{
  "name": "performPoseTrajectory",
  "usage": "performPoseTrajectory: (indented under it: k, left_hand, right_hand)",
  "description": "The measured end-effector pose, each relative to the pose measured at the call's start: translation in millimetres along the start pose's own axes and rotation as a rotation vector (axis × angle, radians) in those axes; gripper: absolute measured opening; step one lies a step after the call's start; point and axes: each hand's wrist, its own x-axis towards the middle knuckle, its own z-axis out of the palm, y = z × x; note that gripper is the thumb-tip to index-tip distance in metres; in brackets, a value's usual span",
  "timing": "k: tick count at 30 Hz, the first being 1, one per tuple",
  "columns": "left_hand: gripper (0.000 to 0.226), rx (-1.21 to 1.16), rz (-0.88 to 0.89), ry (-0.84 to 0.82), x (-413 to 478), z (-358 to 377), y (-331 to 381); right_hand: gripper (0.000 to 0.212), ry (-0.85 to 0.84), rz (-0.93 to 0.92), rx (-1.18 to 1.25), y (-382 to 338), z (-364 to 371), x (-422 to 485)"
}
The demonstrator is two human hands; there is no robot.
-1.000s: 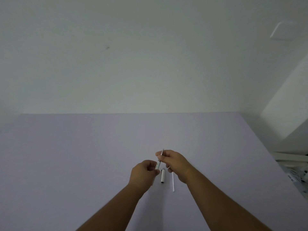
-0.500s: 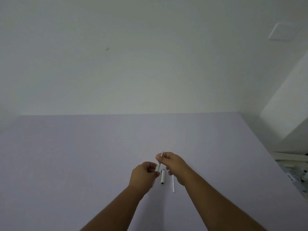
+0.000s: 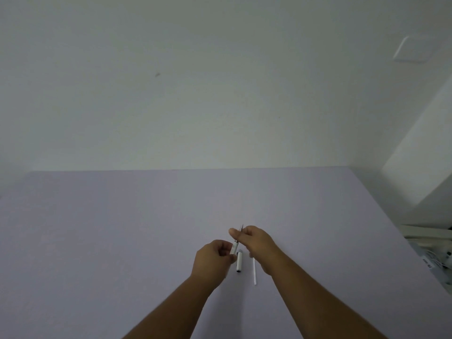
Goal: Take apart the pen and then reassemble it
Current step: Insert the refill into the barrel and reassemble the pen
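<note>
Both hands hold a white pen piece (image 3: 234,247) just above the lilac table (image 3: 122,228). My left hand (image 3: 213,258) pinches its lower white end. My right hand (image 3: 253,243) pinches the thin upper part, whose dark tip (image 3: 241,228) pokes out above the fingers. On the table under the hands lies a short white cap or barrel section (image 3: 239,261) with a dark end. Right of it lies a thin white refill tube (image 3: 254,272), partly hidden under my right wrist.
A white wall rises behind the table's far edge. Beyond the right table edge there is white clutter with cables (image 3: 433,255). A white wall plate (image 3: 411,48) sits high on the right.
Both hands have dipped slightly toward the table with the pen piece between them. The loose parts on the table have not moved.
</note>
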Motion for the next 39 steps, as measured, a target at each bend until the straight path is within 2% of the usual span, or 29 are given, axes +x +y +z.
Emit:
performPoseTrajectory:
  k: [2,3,5,7,8,11,13,15,18,20,23,26,28,31,35,39]
  left_hand:
    - [0.017,-0.005,-0.004,0.013,1,-1,0]
    - [0.018,0.0,-0.002,0.017,1,-1,0]
    - [0.017,0.03,0.009,0.014,1,-1,0]
    - [0.015,0.056,0.022,0.008,0,0,0]
    - [0.014,0.051,0.024,0.008,-1,1,-1]
    - [0.016,0.028,0.014,0.016,0,-1,-1]
    - [0.015,0.042,0.019,0.009,-1,-1,-1]
    - [0.013,0.037,0.025,0.004,-2,1,-2]
    - [0.013,0.024,0.027,0.015,-1,1,-3]
    - [0.013,0.041,0.032,0.019,-1,1,-3]
    - [0.014,0.072,0.054,0.017,-1,3,-2]
    - [0.016,0.074,0.065,0.025,1,4,0]
    - [0.017,0.089,0.071,0.027,2,4,1]
    - [0.016,0.103,0.091,0.034,3,8,2]
    - [0.019,0.094,0.09,0.042,7,8,3]
    - [0.021,0.107,0.097,0.033,8,10,3]
  right_hand:
    - [0.011,-0.073,-0.017,0.113,3,-2,0]
    - [0.01,-0.086,-0.027,0.128,3,-3,-1]
    - [0.013,-0.047,-0.024,0.058,4,-3,0]
    - [0.029,0.004,0.005,-0.003,4,-2,0]
    - [0.029,-0.005,0.009,0.018,4,-2,0]
    - [0.009,-0.074,-0.022,0.133,6,-6,0]
    - [0.013,-0.039,-0.035,0.087,6,-6,-1]
    - [0.027,0.019,-0.014,0.036,6,-5,-2]
    - [0.007,-0.061,-0.037,0.11,8,-7,-2]
    - [0.007,-0.079,-0.048,0.106,8,-7,-3]
    - [0.023,-0.025,-0.038,0.053,7,-6,-5]
    - [0.005,-0.095,-0.065,0.124,9,-10,-5]
    - [0.006,-0.08,-0.055,0.104,7,-11,-5]
    - [0.032,0.013,-0.01,0.026,5,-9,-3]
    - [0.007,-0.098,-0.033,0.12,7,-12,-3]
    - [0.033,-0.018,0.012,0.015,5,-11,-3]
